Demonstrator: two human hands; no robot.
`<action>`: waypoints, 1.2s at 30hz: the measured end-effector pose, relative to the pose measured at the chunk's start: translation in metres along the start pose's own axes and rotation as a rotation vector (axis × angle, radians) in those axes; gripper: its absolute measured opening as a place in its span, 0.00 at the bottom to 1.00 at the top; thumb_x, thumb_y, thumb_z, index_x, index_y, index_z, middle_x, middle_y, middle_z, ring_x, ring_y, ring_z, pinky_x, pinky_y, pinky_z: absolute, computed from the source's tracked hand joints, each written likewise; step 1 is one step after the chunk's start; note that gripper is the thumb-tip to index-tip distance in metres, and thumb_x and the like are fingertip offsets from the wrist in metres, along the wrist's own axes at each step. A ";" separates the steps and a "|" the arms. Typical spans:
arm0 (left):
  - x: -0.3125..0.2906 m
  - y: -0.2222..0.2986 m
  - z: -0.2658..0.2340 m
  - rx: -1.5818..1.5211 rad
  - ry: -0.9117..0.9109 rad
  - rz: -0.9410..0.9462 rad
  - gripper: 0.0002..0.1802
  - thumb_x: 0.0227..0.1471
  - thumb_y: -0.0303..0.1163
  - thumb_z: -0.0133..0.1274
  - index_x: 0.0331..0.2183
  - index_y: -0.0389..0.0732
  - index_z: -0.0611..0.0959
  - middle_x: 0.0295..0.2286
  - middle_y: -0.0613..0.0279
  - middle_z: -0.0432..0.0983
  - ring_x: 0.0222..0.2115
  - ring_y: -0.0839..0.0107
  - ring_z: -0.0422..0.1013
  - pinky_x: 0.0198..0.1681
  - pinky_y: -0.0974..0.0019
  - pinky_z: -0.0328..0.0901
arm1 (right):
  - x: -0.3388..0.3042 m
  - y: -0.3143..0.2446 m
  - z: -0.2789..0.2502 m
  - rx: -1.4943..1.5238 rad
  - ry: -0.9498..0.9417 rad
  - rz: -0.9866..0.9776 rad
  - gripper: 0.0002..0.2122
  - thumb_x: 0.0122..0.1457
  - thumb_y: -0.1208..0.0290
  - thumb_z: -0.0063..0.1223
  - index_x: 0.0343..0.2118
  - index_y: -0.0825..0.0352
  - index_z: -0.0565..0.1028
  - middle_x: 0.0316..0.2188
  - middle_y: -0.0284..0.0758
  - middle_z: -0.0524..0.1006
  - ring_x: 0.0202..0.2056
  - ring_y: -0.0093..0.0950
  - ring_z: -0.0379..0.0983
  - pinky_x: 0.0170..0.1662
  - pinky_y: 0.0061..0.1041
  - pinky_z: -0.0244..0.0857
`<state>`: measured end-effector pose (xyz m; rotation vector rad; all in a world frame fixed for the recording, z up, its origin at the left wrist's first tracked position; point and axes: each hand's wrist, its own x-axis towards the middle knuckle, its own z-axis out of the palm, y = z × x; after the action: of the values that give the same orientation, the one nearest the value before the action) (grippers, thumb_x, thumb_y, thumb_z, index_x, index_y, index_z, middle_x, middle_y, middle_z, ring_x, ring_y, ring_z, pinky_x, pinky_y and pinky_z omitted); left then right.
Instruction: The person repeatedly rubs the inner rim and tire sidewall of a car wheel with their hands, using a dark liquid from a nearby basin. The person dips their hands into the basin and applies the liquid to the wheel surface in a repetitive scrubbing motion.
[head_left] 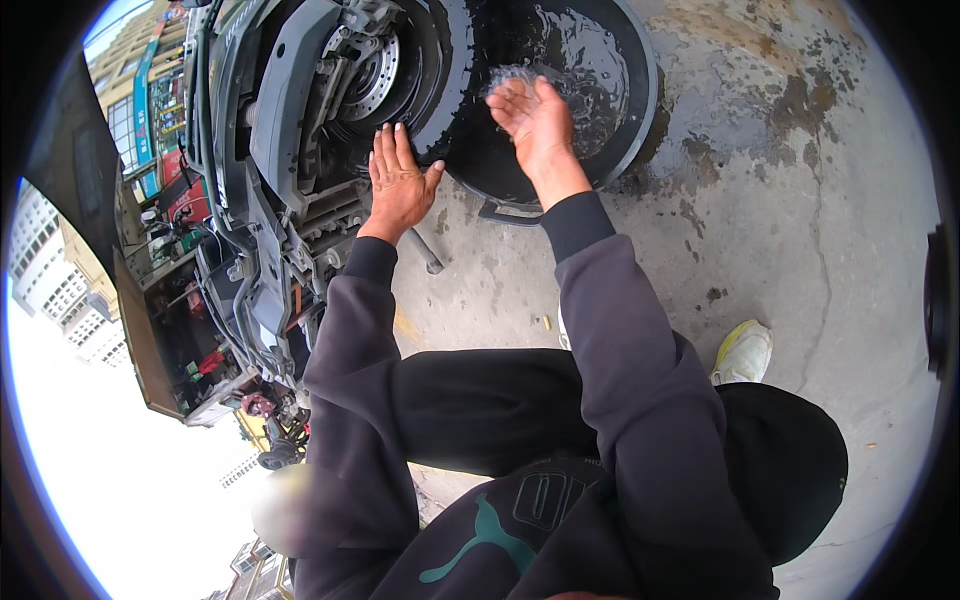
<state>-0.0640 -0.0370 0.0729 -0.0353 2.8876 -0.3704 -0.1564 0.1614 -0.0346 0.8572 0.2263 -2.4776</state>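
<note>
My left hand [400,190] lies flat with its fingers stretched out against the lower edge of a wet black tyre [445,100]. The tyre belongs to the wheel of a scooter [280,110], and a perforated brake disc [378,82] shows inside the wheel. Over a black basin [652,90] of water [600,50], my right hand [542,125] is loosely cupped, palm showing, fingers apart. Water splashes at its fingertips and ripples spread beside it. No solid object shows in either hand. Part of the tyre overlaps the basin's left side.
A metal stand [428,252] projects from beneath the scooter. Concrete floor [770,200] with wet patches and a crack lies to the right. My black-trousered knee [490,400] and a white shoe [743,352] are below. Shelves with goods and buildings show at the far left.
</note>
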 end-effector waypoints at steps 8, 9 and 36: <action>0.017 -0.010 0.007 0.152 -0.128 0.027 0.54 0.60 0.57 0.52 0.72 0.41 0.44 0.71 0.42 0.38 0.73 0.45 0.33 0.73 0.42 0.36 | -0.070 0.067 0.097 -1.739 -0.086 -0.652 0.29 0.68 0.59 0.47 0.65 0.76 0.64 0.67 0.53 0.62 0.71 0.47 0.51 0.70 0.44 0.50; 0.017 -0.012 0.009 0.154 -0.130 0.028 0.54 0.59 0.56 0.52 0.72 0.42 0.44 0.71 0.43 0.37 0.73 0.46 0.32 0.73 0.43 0.35 | -0.071 0.070 0.096 -1.922 -0.144 -0.553 0.30 0.68 0.58 0.46 0.66 0.74 0.63 0.68 0.52 0.61 0.73 0.46 0.46 0.70 0.44 0.47; 0.033 0.003 -0.023 0.351 -0.532 -0.033 0.54 0.63 0.58 0.45 0.71 0.35 0.38 0.71 0.36 0.31 0.72 0.38 0.27 0.73 0.42 0.27 | -0.064 0.062 0.057 -2.396 -0.386 -0.534 0.29 0.71 0.67 0.37 0.75 0.53 0.51 0.77 0.23 0.41 0.77 0.27 0.30 0.69 0.59 0.43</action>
<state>-0.1012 -0.0304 0.0860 -0.1041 2.2703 -0.7418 -0.1122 0.1166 0.0499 -0.7830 2.4802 -0.8834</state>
